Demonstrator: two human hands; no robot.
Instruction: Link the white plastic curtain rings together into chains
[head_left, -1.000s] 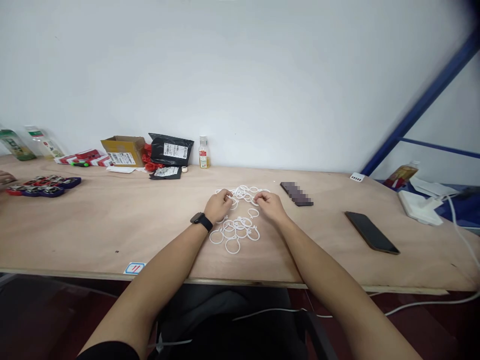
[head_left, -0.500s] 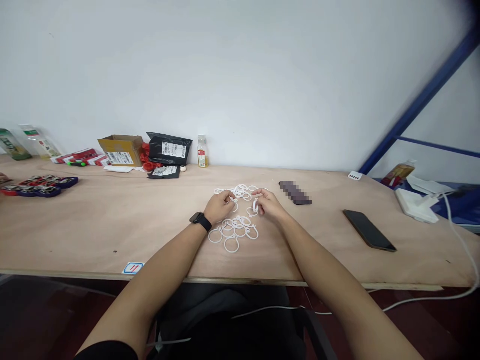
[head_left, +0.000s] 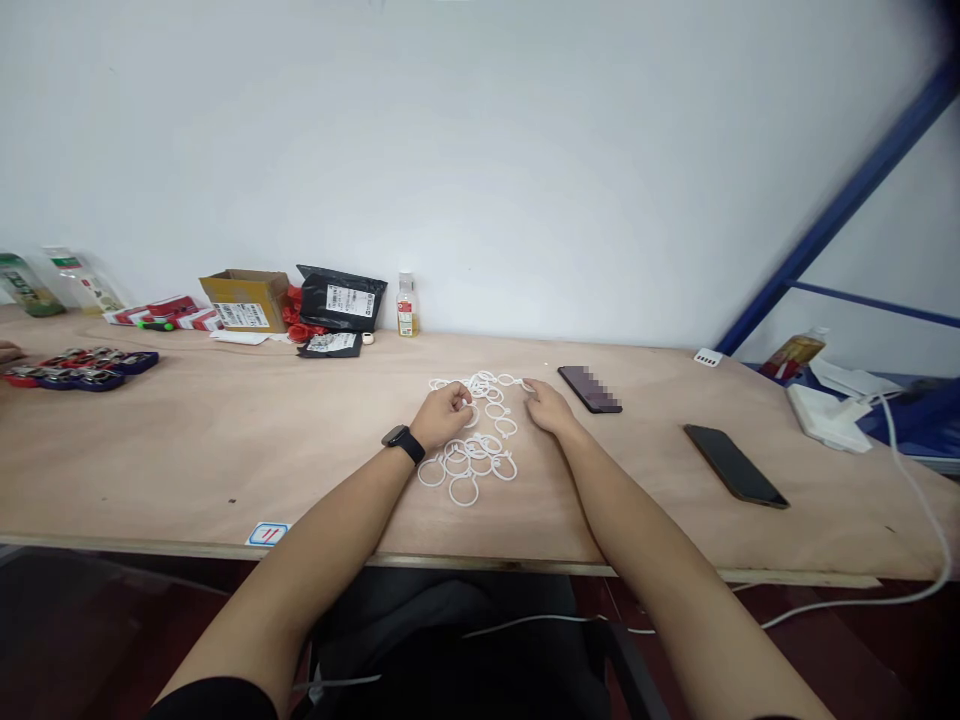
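Observation:
A scatter of white plastic rings (head_left: 480,440) lies in the middle of the wooden table (head_left: 225,450). My left hand (head_left: 442,415), with a black watch on its wrist, is curled with its fingertips pinched on a white ring at the near side of the far cluster. My right hand (head_left: 546,405) reaches out to the far right edge of the rings, fingers extended toward a ring there. A linked group of rings (head_left: 469,465) sits just below both hands.
Two dark phones (head_left: 589,388) (head_left: 735,465) lie to the right. At the back left are a cardboard box (head_left: 246,300), a black parcel bag (head_left: 341,297) and a small bottle (head_left: 406,305). Coloured items (head_left: 82,366) and another person's hand (head_left: 9,351) are far left. White cables and chargers (head_left: 832,415) lie far right.
My right hand has moved away from my left hand, out to the far right edge of the ring pile. The left hand has stayed almost in place.

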